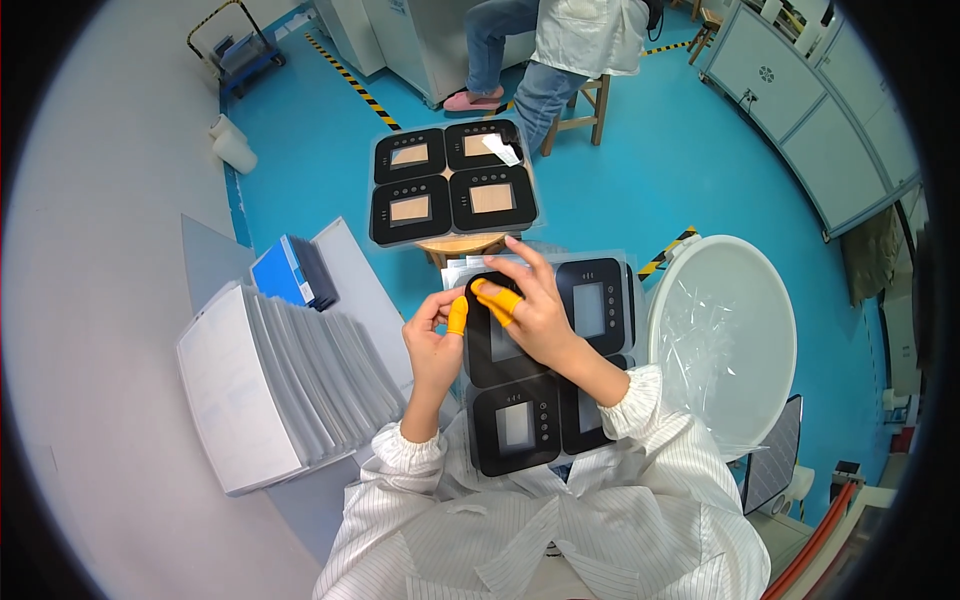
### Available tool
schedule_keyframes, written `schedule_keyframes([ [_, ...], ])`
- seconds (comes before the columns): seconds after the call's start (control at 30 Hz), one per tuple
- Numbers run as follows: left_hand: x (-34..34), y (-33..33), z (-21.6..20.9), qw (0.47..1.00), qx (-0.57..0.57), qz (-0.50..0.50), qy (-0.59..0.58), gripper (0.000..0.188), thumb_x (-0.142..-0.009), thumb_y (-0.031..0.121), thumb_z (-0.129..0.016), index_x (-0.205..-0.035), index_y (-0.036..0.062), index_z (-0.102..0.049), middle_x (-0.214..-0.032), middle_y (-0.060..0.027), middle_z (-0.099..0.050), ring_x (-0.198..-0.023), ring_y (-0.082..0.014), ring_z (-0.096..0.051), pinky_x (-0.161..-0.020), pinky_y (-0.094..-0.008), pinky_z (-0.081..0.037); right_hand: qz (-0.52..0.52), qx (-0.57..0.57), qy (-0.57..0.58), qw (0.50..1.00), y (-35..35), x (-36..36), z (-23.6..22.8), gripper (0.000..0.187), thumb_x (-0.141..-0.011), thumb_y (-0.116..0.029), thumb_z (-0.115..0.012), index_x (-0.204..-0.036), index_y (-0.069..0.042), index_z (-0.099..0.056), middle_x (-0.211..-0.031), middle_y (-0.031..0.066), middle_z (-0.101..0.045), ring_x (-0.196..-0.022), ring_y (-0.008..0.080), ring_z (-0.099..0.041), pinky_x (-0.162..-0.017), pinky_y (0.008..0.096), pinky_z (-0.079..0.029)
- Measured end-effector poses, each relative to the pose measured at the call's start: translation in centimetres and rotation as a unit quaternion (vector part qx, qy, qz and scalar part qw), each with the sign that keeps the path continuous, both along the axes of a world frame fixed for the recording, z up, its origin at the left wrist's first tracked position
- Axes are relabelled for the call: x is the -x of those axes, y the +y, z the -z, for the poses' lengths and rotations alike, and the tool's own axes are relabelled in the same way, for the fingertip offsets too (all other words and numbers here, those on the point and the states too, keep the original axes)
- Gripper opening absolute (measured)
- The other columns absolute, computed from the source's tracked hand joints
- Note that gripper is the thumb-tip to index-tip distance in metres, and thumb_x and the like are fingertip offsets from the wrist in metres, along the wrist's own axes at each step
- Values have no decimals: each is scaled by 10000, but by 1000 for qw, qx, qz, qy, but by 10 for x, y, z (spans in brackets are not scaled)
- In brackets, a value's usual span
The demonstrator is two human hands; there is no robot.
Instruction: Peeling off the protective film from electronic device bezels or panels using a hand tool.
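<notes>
Several black panels with rounded corners, a rectangular window and small round icons lie in a clear sheet-like tray before me. Both hands meet at the upper left corner of the far-left black panel (pixel 484 363). My left hand (pixel 432 350), a yellow finger cot on its thumb, has its fingers curled at that panel's edge. My right hand (pixel 543 322), with yellow cots on thumb and index finger, reaches across the panel and pinches at the corner. What lies between the fingertips is too small to tell. Another black panel (pixel 484 430) lies nearest my body.
A stool beyond bears another tray of black panels (pixel 412 235) with a white scrap on top. On my left are a stack of white-edged sheets (pixel 235 390) and a blue box (pixel 283 272). A white tub (pixel 735 395) holding clear film stands right. A seated person (pixel 585 45) is ahead.
</notes>
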State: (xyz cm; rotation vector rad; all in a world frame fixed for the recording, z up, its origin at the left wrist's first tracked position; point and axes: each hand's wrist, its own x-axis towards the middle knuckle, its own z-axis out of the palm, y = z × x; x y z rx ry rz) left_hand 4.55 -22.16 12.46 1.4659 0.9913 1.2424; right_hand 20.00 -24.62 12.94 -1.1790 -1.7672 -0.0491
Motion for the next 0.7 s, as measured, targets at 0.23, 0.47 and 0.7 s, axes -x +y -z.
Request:
schedule_keyframes([
  [0.23, -1, -2, -4, 996, -65, -7, 67, 208, -762, -83, -545, -945, -30, -630, -746, -33, -604, -625, -66, -481, -592, -205, -413, -23, -19, 28, 999, 22, 2, -18, 241, -647, 32, -700, -862, 5, -594, -1130, 131, -538, -1184, 356, -424, -930, 417, -406],
  [0.47, 12, 7, 4, 1000, 12, 0, 16, 209, -778, -79, -558, -966, -25, -631, -765, 7, -591, -654, -45, -464, -622, -187, -408, -110, 27, 40, 993, -10, 3, 4, 235, -661, 17, -699, -845, -17, -556, -1176, 133, -496, -1192, 376, -404, -956, 452, -374],
  [0.7, 0, 0, -5, 997, -38, 17, 60, 190, -784, -59, -574, -961, -26, -635, -766, -3, -608, -653, -48, -470, -625, -188, -411, -51, -6, 63, 997, 23, -4, -15, 274, -672, 14, -691, -919, -3, -572, -1164, 131, -508, -1176, 353, -428, -945, 419, -388],
])
